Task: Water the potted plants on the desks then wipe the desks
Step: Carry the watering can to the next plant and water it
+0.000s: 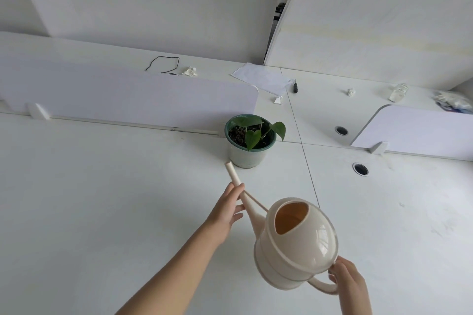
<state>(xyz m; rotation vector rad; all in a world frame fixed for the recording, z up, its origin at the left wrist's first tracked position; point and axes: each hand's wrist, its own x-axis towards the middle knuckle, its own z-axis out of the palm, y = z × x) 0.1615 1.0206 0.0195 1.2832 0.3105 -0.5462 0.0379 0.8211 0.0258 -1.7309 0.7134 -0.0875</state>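
A cream watering can (294, 243) hangs over the white desk (102, 199). My right hand (348, 281) grips its handle at the lower right. My left hand (226, 212) holds the long spout partway along. The spout tip points up and left, just short of a small potted plant (249, 139) with green heart-shaped leaves in a pale pot. The pot stands at the desk's back edge, beside the end of a low white divider (128, 100).
Beyond the divider lie a black cord (163, 64), crumpled tissues (189, 71), a sheet of paper (263, 78), a black pen (295, 85) and a clear bottle (398, 92). Two round cable holes (360, 169) sit at the right. Tall white partitions stand behind.
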